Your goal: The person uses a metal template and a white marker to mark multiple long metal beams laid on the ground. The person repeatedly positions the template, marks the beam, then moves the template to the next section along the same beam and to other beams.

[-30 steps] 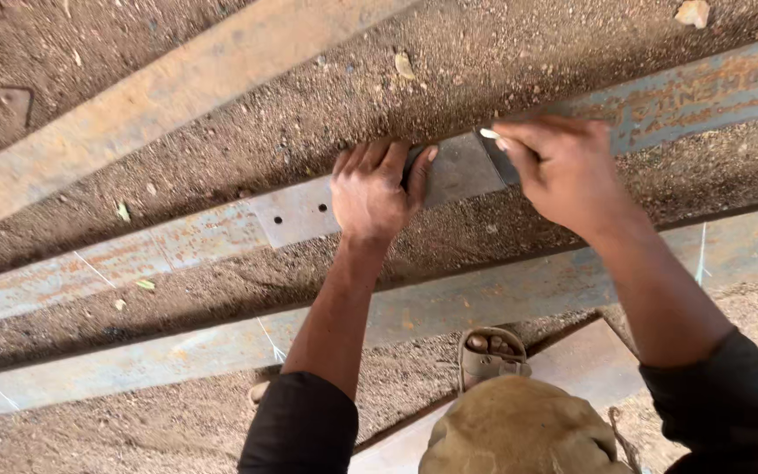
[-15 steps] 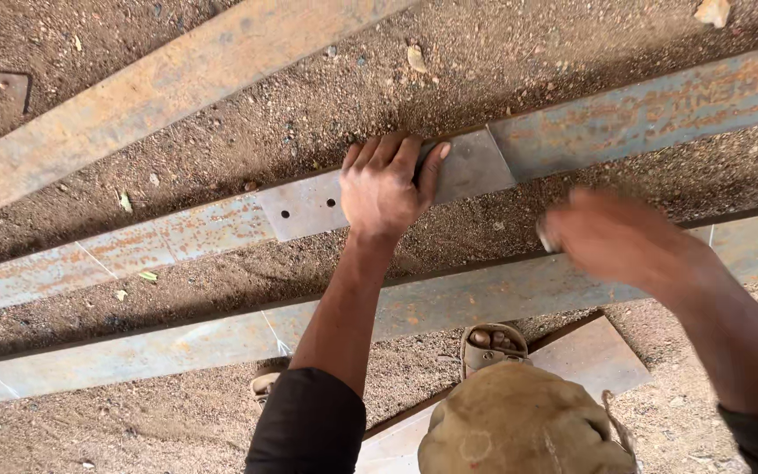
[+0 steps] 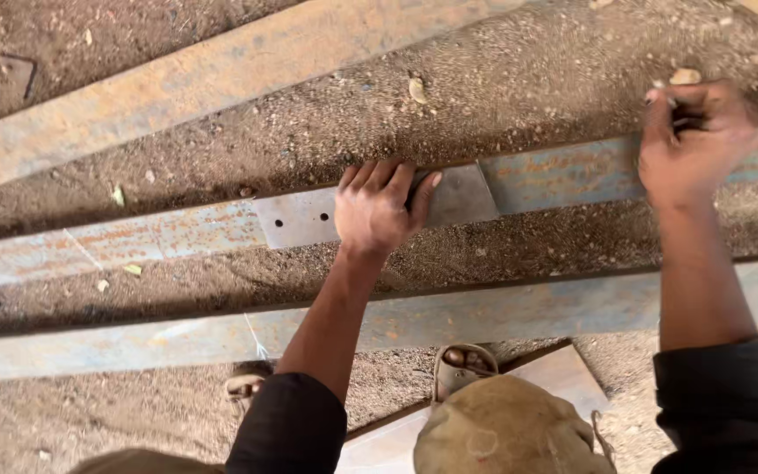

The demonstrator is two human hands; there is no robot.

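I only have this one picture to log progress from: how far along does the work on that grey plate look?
Done: the grey plate, two holes showing, lies on the rusty steel bar. In hand: the left hand presses it flat; the right hand pinches something small and blurred farther along. Left: no finished marks or fixing are visible.

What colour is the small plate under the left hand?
Dull grey, with small dark holes, in the head view: plate, left hand.

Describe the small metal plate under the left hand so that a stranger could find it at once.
Three long rusty steel bars cross the sandy ground. On the middle bar, under the left hand, lies the plate. It is short, clean grey, with small drilled holes and a slanted right end, while the bars are long and rust-stained.
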